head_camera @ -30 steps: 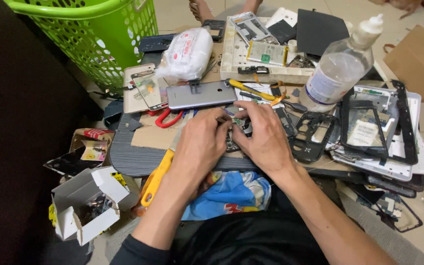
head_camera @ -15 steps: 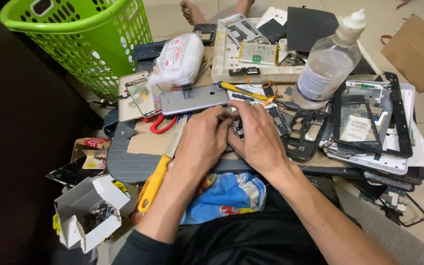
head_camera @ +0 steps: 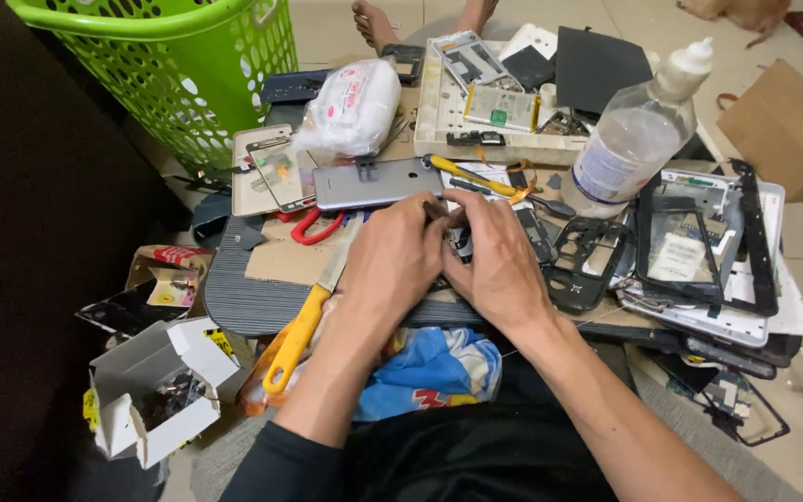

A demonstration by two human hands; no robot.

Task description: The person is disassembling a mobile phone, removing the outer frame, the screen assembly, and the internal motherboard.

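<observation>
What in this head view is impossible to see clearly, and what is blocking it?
- The small part between the left hand and right hand: covered by the fingers, so its kind and each grip are unclear.
- The knife blade above the yellow handle: partly under the left forearm.
- Contents of the small white box: dark and too small.
- The green basket: cut off by the top edge.
- The bare feet of another person: cut off at the top.
</observation>
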